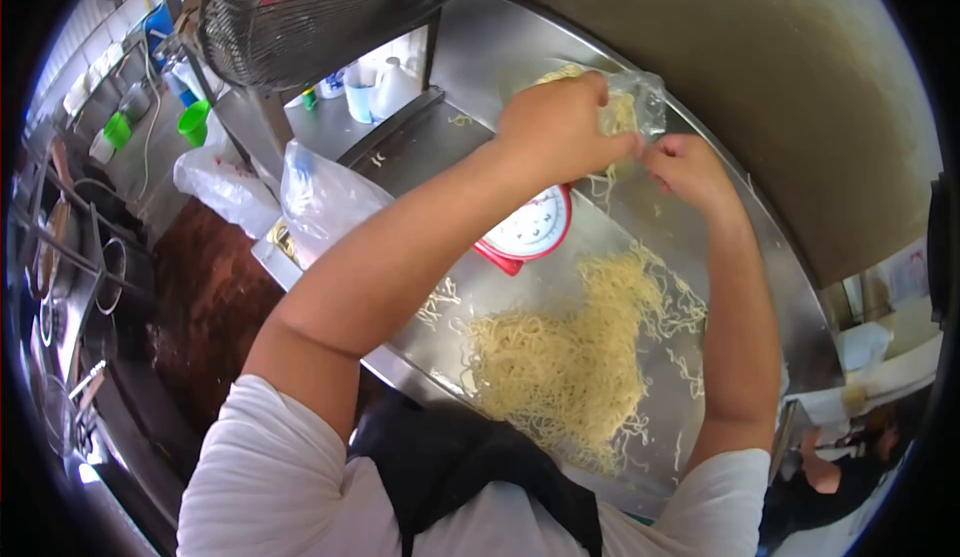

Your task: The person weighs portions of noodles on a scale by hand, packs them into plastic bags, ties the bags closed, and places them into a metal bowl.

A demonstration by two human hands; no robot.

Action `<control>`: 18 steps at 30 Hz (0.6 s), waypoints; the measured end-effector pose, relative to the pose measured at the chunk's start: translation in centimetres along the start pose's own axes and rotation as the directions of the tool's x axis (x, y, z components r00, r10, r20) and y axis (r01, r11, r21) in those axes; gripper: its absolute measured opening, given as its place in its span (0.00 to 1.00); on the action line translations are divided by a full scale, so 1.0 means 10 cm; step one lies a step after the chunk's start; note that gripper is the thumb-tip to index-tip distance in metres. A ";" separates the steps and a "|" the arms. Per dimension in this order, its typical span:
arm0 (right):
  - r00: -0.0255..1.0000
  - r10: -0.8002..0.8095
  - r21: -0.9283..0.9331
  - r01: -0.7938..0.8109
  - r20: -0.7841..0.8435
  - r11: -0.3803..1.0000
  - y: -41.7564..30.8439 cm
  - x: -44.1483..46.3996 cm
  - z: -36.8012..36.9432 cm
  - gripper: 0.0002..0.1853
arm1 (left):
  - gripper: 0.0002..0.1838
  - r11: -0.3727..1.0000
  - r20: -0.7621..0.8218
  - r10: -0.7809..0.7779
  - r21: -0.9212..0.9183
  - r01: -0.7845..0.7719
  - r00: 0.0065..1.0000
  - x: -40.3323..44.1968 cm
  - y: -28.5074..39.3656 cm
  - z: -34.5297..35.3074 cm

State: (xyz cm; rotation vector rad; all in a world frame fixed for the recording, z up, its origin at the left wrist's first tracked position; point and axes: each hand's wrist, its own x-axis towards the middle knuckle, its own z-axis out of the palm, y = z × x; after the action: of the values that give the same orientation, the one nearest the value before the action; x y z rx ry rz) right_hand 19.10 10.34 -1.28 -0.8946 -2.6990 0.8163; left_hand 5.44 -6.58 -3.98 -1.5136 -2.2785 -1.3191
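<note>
Near the far side of the steel table, a clear plastic bag with pale noodles inside sits between my two hands. My left hand reaches across the scale, its thumb and fingers closed at the bag's edge. Opposite it, my right hand pinches the bag from the right, fingertips close to my left thumb. Below my left forearm shows a red-rimmed dial scale, its top hidden by the hand and arm. A large loose heap of noodles spreads over the table nearer my body.
Stray noodles lie along the steel table. A big fan hangs at upper left. Plastic bags rest at the table's left edge, with white jugs behind. A raised metal wall bounds the right side. Another person is at lower right.
</note>
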 end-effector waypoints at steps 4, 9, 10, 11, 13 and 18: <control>1.000 -0.005 -0.139 0.008 0.022 0.990 -0.10 0.05 0.13 0.22 | 0.23 0.964 0.277 -0.069 0.266 -0.007 0.958 0.20 0.02 -0.03; 0.995 -0.098 -0.374 0.085 -0.016 0.924 -0.24 0.09 0.32 0.23 | 0.15 0.989 0.174 -0.013 0.146 -0.013 0.985 0.18 -0.19 0.00; 0.994 -0.110 -0.413 0.095 -0.013 0.906 -0.23 0.12 0.36 0.22 | 0.14 0.997 0.118 -0.018 0.082 0.009 0.993 0.16 -0.21 0.01; 0.992 -0.124 -0.452 0.106 -0.010 0.886 -0.22 0.16 0.38 0.21 | 0.13 1.000 0.061 -0.026 0.018 0.024 0.998 0.14 -0.23 0.02; 0.995 -0.101 -0.413 0.101 0.022 0.905 -0.34 0.20 0.34 0.19 | 0.12 0.997 -0.062 0.018 -0.077 -0.023 0.998 0.10 -0.26 -0.01; 0.964 -0.263 0.333 0.238 0.033 0.913 -0.64 0.47 0.19 0.16 | 0.10 0.942 -0.427 0.097 -0.253 -0.221 0.899 0.04 -0.32 0.00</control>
State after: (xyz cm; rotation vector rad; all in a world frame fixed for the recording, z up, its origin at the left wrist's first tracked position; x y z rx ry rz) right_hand 11.53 8.03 0.63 -0.4397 -2.5565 1.2093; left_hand 2.71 -6.75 -5.73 -1.3033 -1.7196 -1.7893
